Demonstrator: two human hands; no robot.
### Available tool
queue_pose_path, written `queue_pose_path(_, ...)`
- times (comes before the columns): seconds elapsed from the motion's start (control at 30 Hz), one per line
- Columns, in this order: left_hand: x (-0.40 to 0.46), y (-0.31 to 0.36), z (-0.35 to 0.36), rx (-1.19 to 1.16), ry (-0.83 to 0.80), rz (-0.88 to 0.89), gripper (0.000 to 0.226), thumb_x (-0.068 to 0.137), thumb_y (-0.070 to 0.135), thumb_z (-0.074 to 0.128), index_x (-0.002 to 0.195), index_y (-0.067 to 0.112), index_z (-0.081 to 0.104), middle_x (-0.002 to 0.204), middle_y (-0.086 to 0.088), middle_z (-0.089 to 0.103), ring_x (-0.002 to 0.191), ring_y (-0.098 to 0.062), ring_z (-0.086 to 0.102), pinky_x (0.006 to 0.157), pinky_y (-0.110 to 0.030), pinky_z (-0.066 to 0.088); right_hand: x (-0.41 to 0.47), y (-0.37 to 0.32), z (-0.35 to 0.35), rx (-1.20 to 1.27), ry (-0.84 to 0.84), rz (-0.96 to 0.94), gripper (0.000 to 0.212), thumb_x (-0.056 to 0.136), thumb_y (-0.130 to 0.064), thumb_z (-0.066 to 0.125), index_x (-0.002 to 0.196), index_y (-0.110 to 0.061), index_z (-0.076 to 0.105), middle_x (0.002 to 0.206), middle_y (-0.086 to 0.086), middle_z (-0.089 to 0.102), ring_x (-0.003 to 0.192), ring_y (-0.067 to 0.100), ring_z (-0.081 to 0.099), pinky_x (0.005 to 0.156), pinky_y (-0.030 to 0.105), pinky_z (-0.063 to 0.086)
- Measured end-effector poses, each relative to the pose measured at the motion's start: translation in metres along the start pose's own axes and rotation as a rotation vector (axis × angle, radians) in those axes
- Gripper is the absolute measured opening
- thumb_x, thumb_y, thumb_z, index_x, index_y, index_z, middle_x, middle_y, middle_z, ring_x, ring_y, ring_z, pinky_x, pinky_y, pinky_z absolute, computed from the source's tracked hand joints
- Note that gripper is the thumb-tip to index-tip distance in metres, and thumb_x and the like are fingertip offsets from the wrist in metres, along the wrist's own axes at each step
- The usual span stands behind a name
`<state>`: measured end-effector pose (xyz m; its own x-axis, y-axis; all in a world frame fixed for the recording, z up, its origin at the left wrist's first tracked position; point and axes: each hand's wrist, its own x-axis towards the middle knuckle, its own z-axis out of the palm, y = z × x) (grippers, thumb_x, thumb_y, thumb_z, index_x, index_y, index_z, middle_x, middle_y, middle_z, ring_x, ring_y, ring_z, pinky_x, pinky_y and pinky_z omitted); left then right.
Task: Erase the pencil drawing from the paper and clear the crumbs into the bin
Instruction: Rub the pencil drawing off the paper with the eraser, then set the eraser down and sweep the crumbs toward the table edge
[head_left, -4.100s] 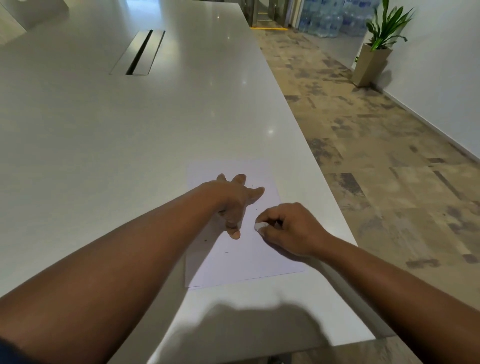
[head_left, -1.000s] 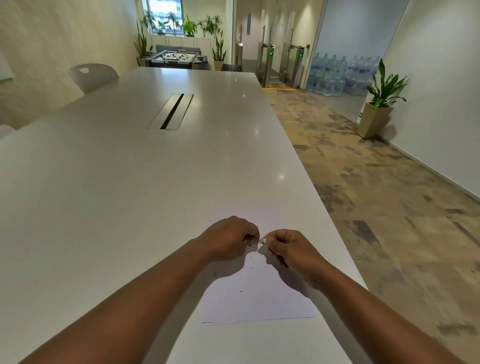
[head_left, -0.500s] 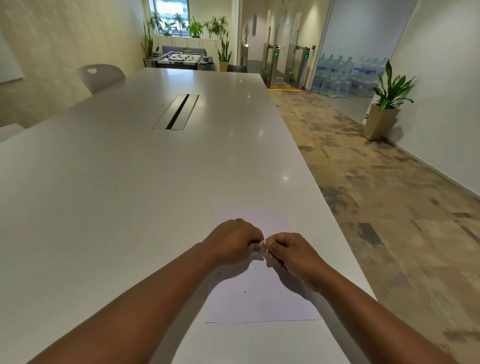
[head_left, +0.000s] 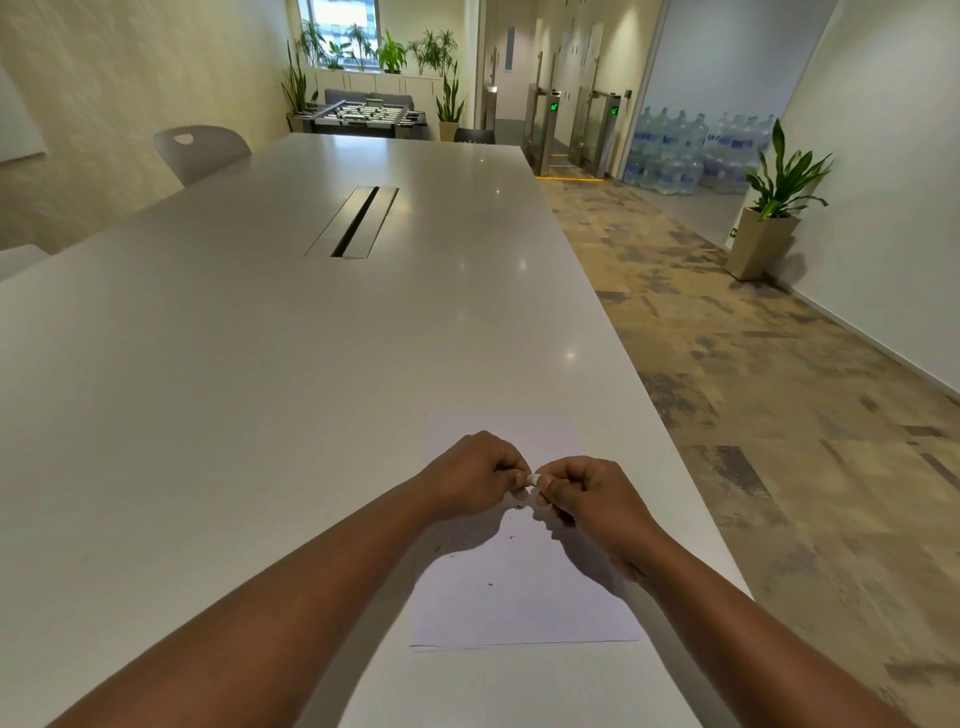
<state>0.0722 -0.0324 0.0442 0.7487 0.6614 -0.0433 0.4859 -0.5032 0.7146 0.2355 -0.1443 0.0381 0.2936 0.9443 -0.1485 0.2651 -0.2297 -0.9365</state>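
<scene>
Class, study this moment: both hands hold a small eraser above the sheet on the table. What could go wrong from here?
1. The dark eraser crumbs lie loose on the white paper sheet; a careless sweep could scatter them over the long white table.
2. The sheet sits near the table's right edge, so crumbs may fall onto the carpet.
3. No bin is in view.
4. The left hand and right hand pinch the small white eraser; it could slip.

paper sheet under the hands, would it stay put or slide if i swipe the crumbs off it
The paper sheet is thin, lies flat and loose on the glossy table, so a swipe would probably drag it. With neither the left hand nor the right hand pressing it, it seems likely to slide. Lifted by one edge, it would likely flop.
</scene>
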Motion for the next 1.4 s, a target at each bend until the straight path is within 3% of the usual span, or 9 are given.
queue_pose_path(0.1,-0.001,-0.001,0.001,-0.110,-0.006,-0.029,0.002,0.086,0.017,0.078,0.088,0.017,0.078,0.082,0.005,0.077,0.077,-0.005,0.070,0.074,-0.029,0.057,0.001,-0.001,0.001,0.061,0.024,-0.002,0.012,0.100,-0.014,0.070,0.093,-0.011,0.079,0.081,0.016,0.079,0.067,0.021,0.071,0.065,0.038,0.063)
queue_pose_path(0.23,0.000,0.000,0.003,0.035,0.079,0.001,0.017,0.077,0.026,0.087,0.076,0.016,0.074,0.068,0.005,0.070,0.058,-0.003,0.056,0.055,-0.019,0.043,0.003,0.000,0.004,0.065,-0.013,-0.015,0.010,0.100,-0.014,0.070,0.096,-0.013,0.079,0.080,0.013,0.079,0.066,0.018,0.067,0.063,0.032,0.059)
queue_pose_path(0.37,0.000,-0.002,-0.002,0.193,0.046,0.107,0.019,0.088,0.028,0.077,0.074,0.017,0.070,0.060,0.009,0.061,0.057,-0.007,0.051,0.054,-0.022,0.034,0.006,0.004,0.001,0.025,-0.077,-0.022,0.014,0.101,-0.014,0.069,0.097,-0.015,0.082,0.085,0.010,0.080,0.069,0.016,0.068,0.069,0.033,0.059)
queue_pose_path(0.5,0.001,-0.001,-0.007,0.281,-0.010,0.126,0.010,0.091,0.014,0.069,0.086,0.018,0.077,0.077,0.008,0.072,0.069,-0.007,0.057,0.063,-0.026,0.043,0.009,0.006,-0.003,0.049,-0.079,0.006,0.012,0.102,-0.011,0.067,0.101,-0.010,0.079,0.086,0.013,0.080,0.072,0.020,0.073,0.071,0.037,0.063)
queue_pose_path(0.63,0.000,-0.003,-0.012,0.292,-0.024,0.067,0.022,0.092,0.008,0.054,0.089,0.018,0.073,0.085,0.010,0.073,0.084,-0.015,0.064,0.076,-0.032,0.051,0.015,0.007,-0.010,0.108,0.037,0.011,0.007,0.099,-0.008,0.070,0.099,-0.007,0.077,0.082,0.013,0.080,0.072,0.026,0.072,0.072,0.045,0.063)
queue_pose_path(0.8,0.002,-0.015,-0.007,0.370,0.036,0.010,0.049,0.105,0.051,0.042,0.075,0.017,0.060,0.070,0.008,0.061,0.074,-0.016,0.058,0.062,-0.032,0.039,0.027,0.014,-0.024,0.139,0.206,0.007,0.008,0.092,-0.006,0.078,0.095,-0.014,0.080,0.088,0.009,0.080,0.080,0.018,0.074,0.079,0.035,0.062)
queue_pose_path(0.93,0.003,-0.036,-0.003,0.266,0.167,0.035,0.021,0.099,0.028,0.052,0.087,0.023,0.069,0.091,0.011,0.068,0.092,-0.018,0.060,0.075,-0.036,0.050,0.038,0.023,-0.034,0.123,0.362,0.000,0.024,0.091,-0.007,0.076,0.106,-0.026,0.075,0.083,-0.006,0.079,0.076,0.011,0.075,0.079,0.036,0.063)
queue_pose_path(1.1,-0.002,-0.058,-0.007,0.206,0.356,0.024,0.043,0.077,0.017,0.036,0.098,0.021,0.073,0.107,0.011,0.066,0.098,-0.020,0.051,0.079,-0.038,0.047,0.056,0.041,-0.045,-0.029,0.524,0.021,0.014,0.089,-0.022,0.079,0.103,-0.023,0.077,0.094,-0.006,0.078,0.095,0.019,0.074,0.092,0.043,0.060)
queue_pose_path(1.4,-0.008,-0.080,-0.009,0.146,0.484,-0.057,0.043,0.080,0.013,0.034,0.099,0.017,0.072,0.106,0.019,0.057,0.103,-0.015,0.050,0.080,-0.028,0.040,0.077,0.043,-0.041,-0.373,0.651,-0.025,0.025,0.103,-0.028,0.059,0.091,-0.012,0.074,0.077,0.001,0.071,0.074,0.023,0.063,0.066,0.033,0.043)
